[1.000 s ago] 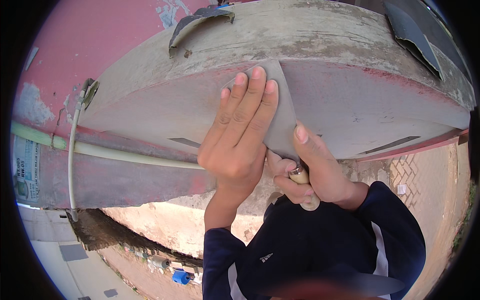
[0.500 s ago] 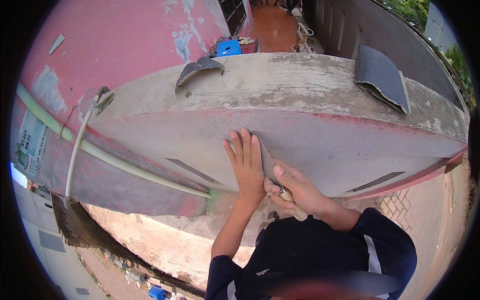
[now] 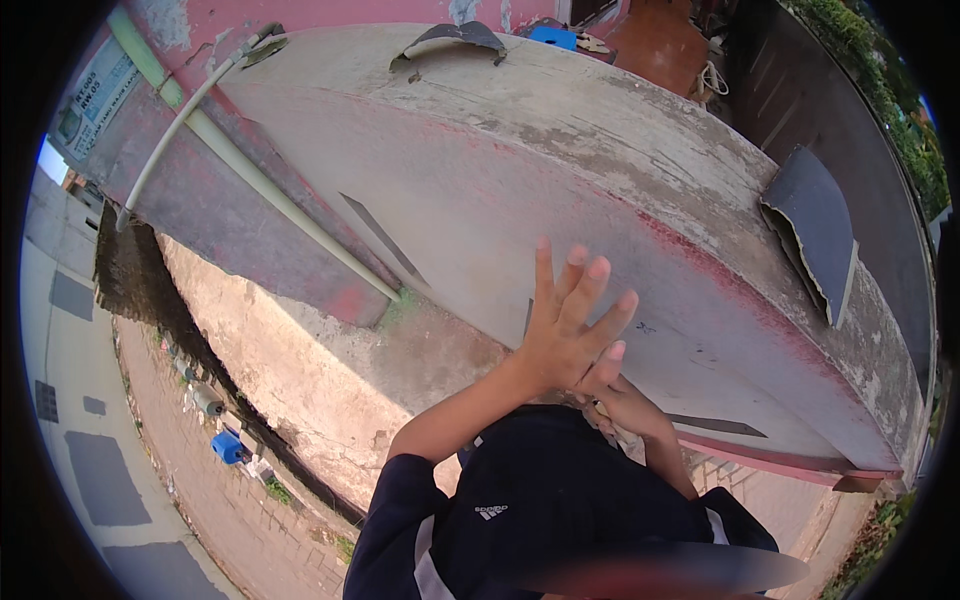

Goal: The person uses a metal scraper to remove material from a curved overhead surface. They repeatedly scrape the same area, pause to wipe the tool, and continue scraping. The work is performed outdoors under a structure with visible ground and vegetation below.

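My left hand (image 3: 575, 325) is held up in front of the pale grey wall face (image 3: 470, 220), its fingers stretched out and spread apart. Nothing shows in its grip, and its heel overlaps my right hand in this view. Close to my chest, my right hand (image 3: 635, 410) is closed around the pale handle (image 3: 627, 436) of a flat-bladed scraper. Most of that tool is hidden by my hands. A dark strip (image 3: 528, 316) shows beside my left wrist; whether it is the blade or a mark on the wall I cannot tell.
Two curved dark broken pieces (image 3: 455, 42) (image 3: 812, 235) lie on the wall's rough top (image 3: 600, 120). A green pipe (image 3: 270, 185) and a thin white pipe (image 3: 180, 120) run at the left. A blue plastic object (image 3: 553, 38) stands beyond the wall.
My left hand has come off the wall and spread its fingers, shifting right toward my right hand. My right hand has drawn down toward my chest with the scraper. The view has turned.
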Demonstrator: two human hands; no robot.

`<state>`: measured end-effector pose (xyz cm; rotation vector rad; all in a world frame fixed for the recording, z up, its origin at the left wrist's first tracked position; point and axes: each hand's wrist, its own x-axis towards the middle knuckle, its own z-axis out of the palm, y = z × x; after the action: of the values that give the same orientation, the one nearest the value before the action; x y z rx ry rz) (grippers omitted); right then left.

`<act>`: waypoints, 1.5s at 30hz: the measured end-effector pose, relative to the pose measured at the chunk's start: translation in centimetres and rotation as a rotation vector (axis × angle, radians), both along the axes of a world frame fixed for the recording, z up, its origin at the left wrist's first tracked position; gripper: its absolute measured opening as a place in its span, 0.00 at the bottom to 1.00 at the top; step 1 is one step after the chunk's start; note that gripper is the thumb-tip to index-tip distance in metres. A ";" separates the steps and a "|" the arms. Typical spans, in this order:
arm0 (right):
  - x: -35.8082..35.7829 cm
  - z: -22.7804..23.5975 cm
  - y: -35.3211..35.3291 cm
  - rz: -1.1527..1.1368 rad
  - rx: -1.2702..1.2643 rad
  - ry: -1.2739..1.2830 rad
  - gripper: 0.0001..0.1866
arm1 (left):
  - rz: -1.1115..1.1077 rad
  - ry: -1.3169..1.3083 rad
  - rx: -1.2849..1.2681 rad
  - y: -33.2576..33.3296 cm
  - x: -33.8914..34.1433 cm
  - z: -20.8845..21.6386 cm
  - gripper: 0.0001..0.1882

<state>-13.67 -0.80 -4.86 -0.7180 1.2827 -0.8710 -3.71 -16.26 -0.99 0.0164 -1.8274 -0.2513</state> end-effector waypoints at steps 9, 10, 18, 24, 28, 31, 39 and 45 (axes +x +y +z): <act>-2.4 -0.6 -0.3 -0.076 0.038 0.036 0.24 | 0.411 0.130 -0.225 -7.2 -2.7 0.4 0.29; -2.5 -0.7 0.0 -0.054 0.016 0.030 0.24 | 0.432 0.206 -0.061 -9.7 -1.8 0.8 0.30; -3.1 -0.9 0.6 0.076 -0.036 0.040 0.22 | 0.705 0.244 0.916 -10.4 7.4 -8.0 0.28; -2.8 0.3 -0.4 0.172 -0.224 0.165 0.26 | -0.075 0.041 1.498 3.6 5.3 -14.6 0.23; -1.1 1.9 -0.9 0.141 -0.428 -0.192 0.21 | -0.237 -0.361 1.527 5.8 6.8 -11.8 0.25; 1.8 2.8 -3.0 -0.002 -0.573 -0.119 0.19 | -0.672 -0.505 1.679 6.8 8.0 -9.6 0.27; 6.2 5.2 -5.1 -0.288 -0.649 0.410 0.22 | -0.893 -0.137 1.335 6.1 11.0 -7.4 0.26; 8.1 6.5 -7.1 -0.449 -0.744 0.488 0.24 | -0.713 -0.170 1.207 3.0 12.3 -3.2 0.19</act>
<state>-5.58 -7.86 1.68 -1.3101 1.5860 -1.6535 8.61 -13.23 -4.17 0.2322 -1.5226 -1.8521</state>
